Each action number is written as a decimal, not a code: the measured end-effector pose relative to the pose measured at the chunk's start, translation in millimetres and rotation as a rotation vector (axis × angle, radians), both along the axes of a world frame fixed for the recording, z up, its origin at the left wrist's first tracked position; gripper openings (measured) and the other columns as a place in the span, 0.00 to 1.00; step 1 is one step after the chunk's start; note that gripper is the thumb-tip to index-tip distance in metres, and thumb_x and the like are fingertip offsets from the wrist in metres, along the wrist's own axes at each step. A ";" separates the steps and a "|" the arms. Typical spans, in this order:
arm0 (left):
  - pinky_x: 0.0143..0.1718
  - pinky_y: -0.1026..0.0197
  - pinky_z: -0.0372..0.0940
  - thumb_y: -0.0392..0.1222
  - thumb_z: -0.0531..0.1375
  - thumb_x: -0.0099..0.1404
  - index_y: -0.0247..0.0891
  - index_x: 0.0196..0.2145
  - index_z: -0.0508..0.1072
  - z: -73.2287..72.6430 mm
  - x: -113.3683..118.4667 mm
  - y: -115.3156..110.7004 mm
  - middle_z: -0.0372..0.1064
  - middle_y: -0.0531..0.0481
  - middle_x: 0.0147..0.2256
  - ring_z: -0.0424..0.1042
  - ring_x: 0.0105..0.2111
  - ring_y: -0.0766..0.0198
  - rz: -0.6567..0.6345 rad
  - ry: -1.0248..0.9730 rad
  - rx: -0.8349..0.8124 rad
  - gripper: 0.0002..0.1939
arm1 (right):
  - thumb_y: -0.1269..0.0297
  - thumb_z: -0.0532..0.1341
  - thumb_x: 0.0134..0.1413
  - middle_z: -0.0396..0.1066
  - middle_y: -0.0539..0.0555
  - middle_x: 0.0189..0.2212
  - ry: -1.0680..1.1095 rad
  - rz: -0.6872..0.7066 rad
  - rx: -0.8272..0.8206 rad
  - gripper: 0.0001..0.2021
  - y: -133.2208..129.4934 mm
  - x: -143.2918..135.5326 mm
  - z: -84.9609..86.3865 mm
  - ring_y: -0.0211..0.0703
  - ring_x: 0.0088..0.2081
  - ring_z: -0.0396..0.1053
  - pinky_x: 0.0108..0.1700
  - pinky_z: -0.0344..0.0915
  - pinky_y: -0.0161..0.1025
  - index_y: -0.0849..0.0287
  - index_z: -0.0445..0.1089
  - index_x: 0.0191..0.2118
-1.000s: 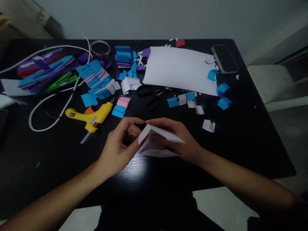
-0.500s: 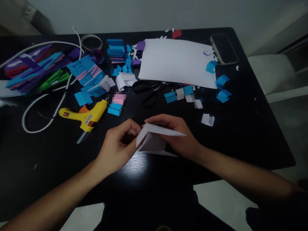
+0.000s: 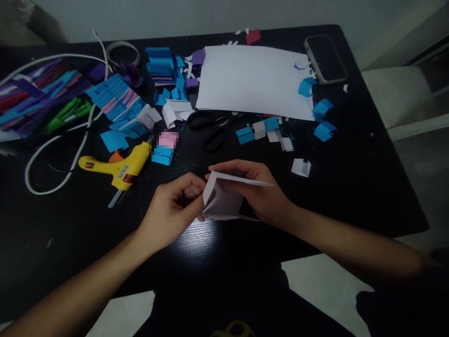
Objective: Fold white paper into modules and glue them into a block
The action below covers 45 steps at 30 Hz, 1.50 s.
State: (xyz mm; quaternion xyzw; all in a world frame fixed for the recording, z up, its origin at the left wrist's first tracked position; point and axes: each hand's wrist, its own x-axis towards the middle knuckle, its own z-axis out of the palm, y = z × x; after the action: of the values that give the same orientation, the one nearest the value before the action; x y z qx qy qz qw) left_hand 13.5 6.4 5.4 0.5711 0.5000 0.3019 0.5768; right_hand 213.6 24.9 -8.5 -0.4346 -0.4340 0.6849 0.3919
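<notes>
A folded piece of white paper (image 3: 224, 199) is held up above the near part of the table, its flaps standing apart and pointing right. My left hand (image 3: 177, 203) pinches its left edge between thumb and fingers. From behind and to the right, my right hand (image 3: 264, 192) grips the same paper, and part of that hand is hidden by the upper flap. Beyond my hands lie black-handled scissors (image 3: 214, 138). A yellow glue gun (image 3: 119, 164) rests to the left of my left hand.
White sheets (image 3: 252, 79) lie at the back, with a phone (image 3: 326, 58) to their right. Small folded blue pieces (image 3: 324, 131) and white pieces (image 3: 300, 167) are scattered around. Bundled coloured strips (image 3: 45, 93), a white cable (image 3: 26, 175) and a tape roll (image 3: 122, 45) occupy the left.
The paper has tilted in my hands, so its inner side faces me more and the lower flap sits higher. The whole view has shifted slightly.
</notes>
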 end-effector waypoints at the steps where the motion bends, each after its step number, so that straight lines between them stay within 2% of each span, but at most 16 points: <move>1: 0.25 0.67 0.67 0.41 0.64 0.69 0.38 0.34 0.72 -0.4 -0.3 -0.6 0.72 0.56 0.21 0.73 0.21 0.68 -0.010 -0.012 -0.004 0.06 | 0.61 0.72 0.53 0.82 0.52 0.45 0.006 0.001 -0.021 0.12 0.1 0.3 0.7 0.45 0.45 0.79 0.49 0.74 0.42 0.52 0.82 0.45; 5: 0.26 0.66 0.69 0.40 0.64 0.69 0.38 0.38 0.74 -1.5 -1.0 -3.1 0.74 0.56 0.23 0.75 0.22 0.67 -0.052 -0.067 0.002 0.04 | 0.58 0.74 0.51 0.83 0.51 0.41 0.091 -0.013 -0.148 0.11 2.4 0.4 3.1 0.44 0.40 0.79 0.43 0.75 0.41 0.52 0.82 0.41; 11: 0.28 0.66 0.70 0.39 0.63 0.71 0.39 0.41 0.76 2.2 -1.8 -3.4 0.76 0.55 0.24 0.77 0.23 0.66 -0.094 -0.054 0.082 0.03 | 0.60 0.75 0.47 0.83 0.51 0.38 0.196 -0.009 -0.286 0.09 8.1 0.9 4.9 0.44 0.36 0.79 0.38 0.75 0.40 0.53 0.81 0.37; 17: 0.29 0.64 0.72 0.40 0.63 0.71 0.40 0.41 0.77 4.0 -2.3 -3.3 0.77 0.54 0.24 0.78 0.24 0.65 -0.065 -0.032 0.088 0.04 | 0.59 0.76 0.42 0.83 0.51 0.36 0.199 -0.018 -0.328 0.12 8.9 0.9 7.1 0.43 0.33 0.78 0.34 0.72 0.39 0.53 0.81 0.36; 23: 0.25 0.67 0.70 0.40 0.64 0.69 0.39 0.38 0.77 5.4 0.3 -3.2 0.77 0.54 0.24 0.77 0.22 0.66 -0.028 0.021 0.134 0.03 | 0.59 0.74 0.47 0.82 0.51 0.35 0.088 -0.031 -0.250 0.08 5.2 -1.6 7.9 0.43 0.34 0.78 0.32 0.71 0.37 0.52 0.82 0.36; 27: 0.25 0.68 0.68 0.39 0.66 0.66 0.39 0.38 0.78 5.8 1.5 -2.1 0.77 0.55 0.24 0.75 0.23 0.68 0.003 0.007 0.146 0.03 | 0.61 0.74 0.49 0.82 0.50 0.36 -0.070 -0.073 -0.049 0.07 1.6 -1.5 6.4 0.44 0.37 0.78 0.37 0.73 0.39 0.51 0.82 0.36; 31: 0.28 0.67 0.69 0.39 0.69 0.62 0.39 0.41 0.76 3.4 1.7 -3.4 0.78 0.55 0.28 0.76 0.26 0.66 -0.008 -0.032 0.088 0.09 | 0.65 0.74 0.51 0.82 0.50 0.39 -0.090 -0.086 0.111 0.08 -1.5 -0.6 3.0 0.44 0.42 0.79 0.44 0.75 0.41 0.50 0.82 0.39; 36: 0.27 0.67 0.65 0.43 0.63 0.68 0.39 0.41 0.77 -1.4 2.3 -5.8 0.72 0.56 0.25 0.71 0.24 0.68 0.056 -0.006 0.050 0.06 | 0.63 0.74 0.52 0.82 0.51 0.42 -0.087 -0.080 0.107 0.10 -3.3 -1.1 1.3 0.45 0.43 0.79 0.47 0.76 0.42 0.52 0.81 0.42; 40: 0.24 0.66 0.63 0.50 0.66 0.67 0.39 0.37 0.77 -1.3 1.7 -2.7 0.71 0.55 0.24 0.68 0.23 0.68 0.145 -0.039 0.039 0.11 | 0.63 0.74 0.52 0.82 0.52 0.45 -0.058 -0.026 0.089 0.14 -3.4 -1.4 2.0 0.45 0.46 0.79 0.51 0.75 0.43 0.52 0.80 0.46; 45: 0.23 0.66 0.62 0.56 0.68 0.64 0.38 0.33 0.76 1.5 1.3 1.5 0.72 0.54 0.23 0.67 0.22 0.68 0.184 -0.050 0.042 0.18 | 0.62 0.72 0.54 0.82 0.52 0.42 -0.113 0.063 0.096 0.12 -0.6 0.9 4.1 0.46 0.44 0.80 0.48 0.75 0.42 0.54 0.80 0.44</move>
State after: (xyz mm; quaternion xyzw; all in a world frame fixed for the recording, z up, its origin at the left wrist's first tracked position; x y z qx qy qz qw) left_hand 14.8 7.9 6.8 0.5272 0.5293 0.3782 0.5468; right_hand 214.4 24.3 -4.4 -0.4395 -0.5014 0.6496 0.3655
